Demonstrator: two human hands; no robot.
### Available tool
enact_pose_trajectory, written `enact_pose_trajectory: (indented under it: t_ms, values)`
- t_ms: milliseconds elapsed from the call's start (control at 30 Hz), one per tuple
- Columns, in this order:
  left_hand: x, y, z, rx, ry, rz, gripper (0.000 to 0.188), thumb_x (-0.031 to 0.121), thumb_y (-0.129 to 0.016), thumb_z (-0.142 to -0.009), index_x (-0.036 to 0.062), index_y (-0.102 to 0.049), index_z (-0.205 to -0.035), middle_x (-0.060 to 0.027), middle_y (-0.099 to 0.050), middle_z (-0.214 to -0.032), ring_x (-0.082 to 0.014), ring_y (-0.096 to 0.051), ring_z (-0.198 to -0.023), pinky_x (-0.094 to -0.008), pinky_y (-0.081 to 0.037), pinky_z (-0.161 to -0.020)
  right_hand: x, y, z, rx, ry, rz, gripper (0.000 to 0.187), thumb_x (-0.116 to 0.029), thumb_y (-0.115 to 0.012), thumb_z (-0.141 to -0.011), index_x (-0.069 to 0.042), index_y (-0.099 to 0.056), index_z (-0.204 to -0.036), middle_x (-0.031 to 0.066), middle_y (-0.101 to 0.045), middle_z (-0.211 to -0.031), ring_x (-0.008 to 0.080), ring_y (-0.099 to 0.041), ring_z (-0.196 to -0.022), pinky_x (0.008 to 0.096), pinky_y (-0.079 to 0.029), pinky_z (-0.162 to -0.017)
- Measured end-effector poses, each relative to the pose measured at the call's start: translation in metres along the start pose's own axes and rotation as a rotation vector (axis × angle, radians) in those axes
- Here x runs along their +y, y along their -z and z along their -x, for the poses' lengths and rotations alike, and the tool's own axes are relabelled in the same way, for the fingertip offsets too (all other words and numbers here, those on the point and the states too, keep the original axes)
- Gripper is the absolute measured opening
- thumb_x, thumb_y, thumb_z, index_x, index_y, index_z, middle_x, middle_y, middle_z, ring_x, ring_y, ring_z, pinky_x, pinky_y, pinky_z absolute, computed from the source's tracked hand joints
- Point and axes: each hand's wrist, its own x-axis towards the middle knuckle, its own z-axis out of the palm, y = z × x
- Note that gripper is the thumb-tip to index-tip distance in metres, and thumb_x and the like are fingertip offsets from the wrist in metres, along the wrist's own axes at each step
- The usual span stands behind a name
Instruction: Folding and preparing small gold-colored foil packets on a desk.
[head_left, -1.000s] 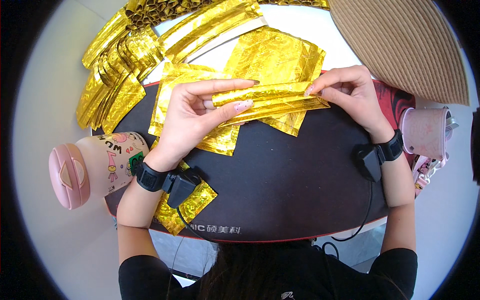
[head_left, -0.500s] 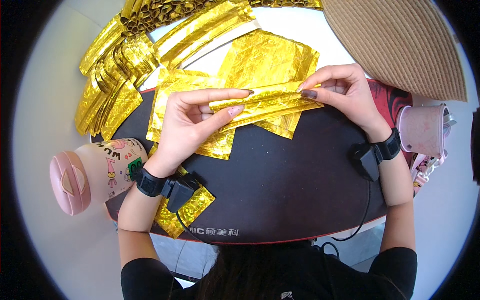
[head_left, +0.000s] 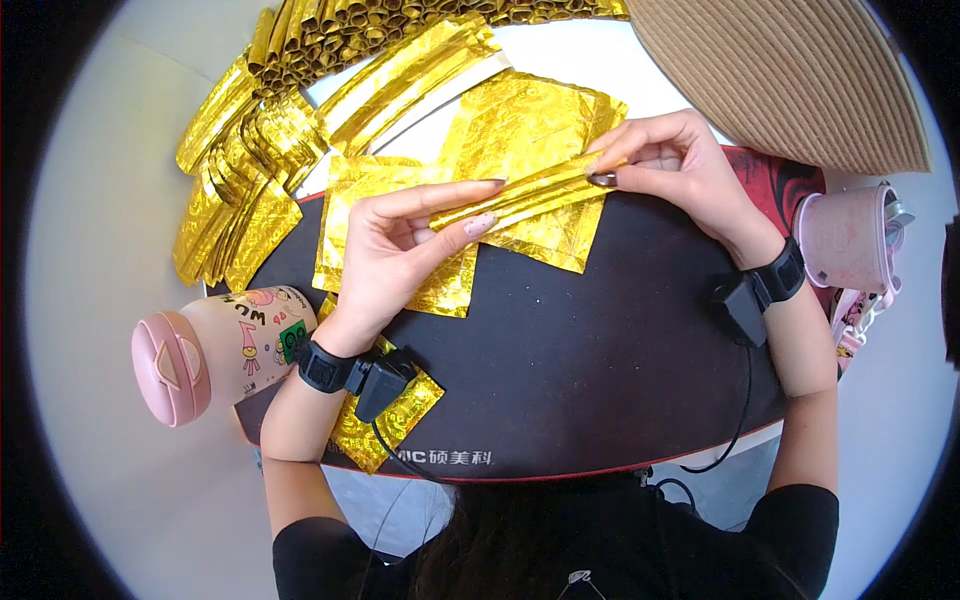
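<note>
Between my two hands stretches a narrow, lengthwise-folded strip of gold foil paper (head_left: 545, 192), tilted up toward the right. My left hand (head_left: 398, 238) pinches its left end, thumb below and index finger along the top. The strip's right end is held between the thumb and fingers of my right hand (head_left: 678, 172). Under and behind the strip lie flat gold foil sheets (head_left: 530, 115), partly covered by it. More gold foil paper (head_left: 400, 425) lies by my left forearm, which hides part of it.
A dark mat (head_left: 600, 350) covers the near tabletop. Fanned gold foil pieces (head_left: 235, 205) lie at left, with stacked gold tubes (head_left: 370, 30) behind. A pink-lidded bottle (head_left: 255, 340) is at left; a pink cup (head_left: 845, 240) and a woven straw-like item (head_left: 780, 80) are at right.
The strip looks narrower, its folds pressed closer together, and my hands are slightly nearer each other. Both hands still grip its ends. The whole view has shifted a little.
</note>
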Motion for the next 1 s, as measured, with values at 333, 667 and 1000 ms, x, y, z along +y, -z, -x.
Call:
enact_pose_trajectory:
  t_ms: [333, 667, 1000]
  values:
    - [0.020, -0.014, 0.004, -0.041, 0.004, -0.312, 0.034, 0.005, -0.073, -0.079, 0.0020, -0.065, -0.112, -0.0121, -0.067, -0.109, -0.0130, -0.064, -0.094, -0.0248, -0.051, -0.085, -0.001, -0.020, 0.006, -0.030, 0.029, 0.007, 0.016, 0.005, -0.064, -0.077, -0.001, -0.072, -0.090, 0.0062, -0.070, -0.085, 0.0081, -0.064, -0.077, 0.0223, -0.052, -0.075]
    - [0.012, -0.021, 0.008, -0.177, 0.158, -0.028, 0.042, 0.014, -0.052, -0.096, 0.0020, -0.041, -0.135, -0.0125, -0.067, -0.090, -0.0078, -0.056, -0.053, -0.0192, -0.046, -0.048, -0.015, -0.043, 0.016, 0.049, 0.104, -0.159, 0.038, 0.000, -0.068, -0.079, -0.001, -0.059, -0.116, 0.0062, -0.066, -0.101, 0.0104, -0.065, -0.086, 0.0208, -0.054, -0.072]
    - [0.007, -0.029, 0.011, -0.290, 0.232, 0.224, 0.032, 0.020, -0.045, -0.100, 0.0001, -0.047, -0.125, -0.0126, -0.067, -0.093, -0.0065, -0.052, -0.050, -0.0181, -0.043, -0.045, -0.010, -0.044, 0.014, 0.106, 0.171, 0.020, 0.013, -0.002, -0.074, -0.076, 0.002, -0.069, -0.088, 0.0043, -0.068, -0.082, 0.0074, -0.064, -0.073, 0.0179, -0.050, -0.065]
